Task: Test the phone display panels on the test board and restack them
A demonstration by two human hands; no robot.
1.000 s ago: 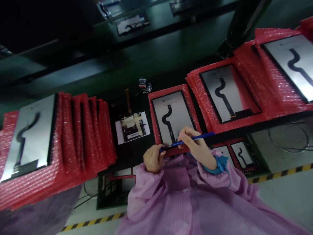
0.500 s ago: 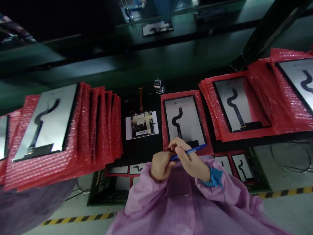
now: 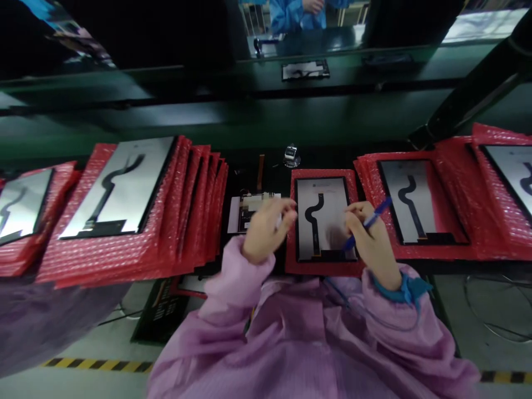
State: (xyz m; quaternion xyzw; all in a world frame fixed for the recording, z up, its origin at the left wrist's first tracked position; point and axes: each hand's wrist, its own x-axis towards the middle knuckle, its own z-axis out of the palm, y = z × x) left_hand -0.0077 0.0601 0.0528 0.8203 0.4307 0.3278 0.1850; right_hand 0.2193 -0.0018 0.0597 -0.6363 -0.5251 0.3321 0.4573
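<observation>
My right hand (image 3: 369, 235) holds a blue pen (image 3: 381, 207) slanted through its fingers, above the right side of a display panel (image 3: 332, 227). The panel lies back side up on a red bubble-wrap bag (image 3: 292, 249), its black flex cable (image 3: 315, 221) curving down the middle. My left hand (image 3: 266, 230) is at the left edge of that bag, fingers curved and apart, with nothing visible in it. It partly covers a small circuit assembly (image 3: 249, 205) on white paper (image 3: 233, 216). A blue band (image 3: 401, 291) circles my right wrist.
Stacks of red bubble-wrap bags (image 3: 178, 221) topped with panels (image 3: 120, 188) stand at left; more panels (image 3: 409, 205) on bags lie at right. A small shiny metal object (image 3: 291, 155) sits behind the middle panel. A dark post (image 3: 469, 94) rises at right. Across the bench is a person's blue sleeve (image 3: 286, 16).
My hands, together around the pen before, have moved apart. The left hand has gone left without the pen; the right has moved right with it. The camera view has shifted too.
</observation>
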